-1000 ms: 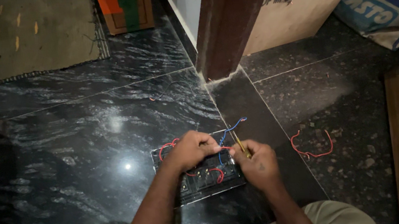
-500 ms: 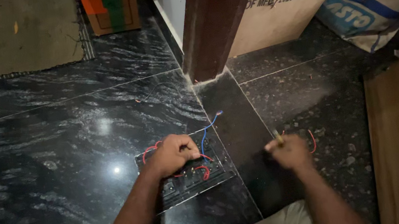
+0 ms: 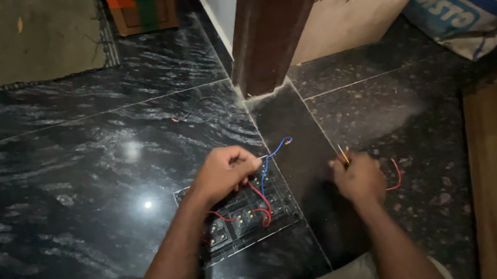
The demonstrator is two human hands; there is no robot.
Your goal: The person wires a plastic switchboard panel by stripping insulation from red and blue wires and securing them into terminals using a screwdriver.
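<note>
— Where's the work at?

— Wiring, I'd judge. The switch board (image 3: 243, 217) lies flat on the dark floor (image 3: 75, 181), between the knees. The left hand (image 3: 222, 173) rests on it, grip pinching a blue wire (image 3: 273, 154).

— And the other?

— The right hand (image 3: 359, 177), apart to the side, grip closed around a thin tool (image 3: 343, 155) beside a loose red wire (image 3: 396, 174).

— Next?

— Probably bringing that tool to a terminal, steadily.

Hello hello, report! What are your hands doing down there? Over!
Left hand on the switch board, pinching a blue wire. Right hand apart, gripping a thin tool over loose red wire. Nothing between them.
</note>
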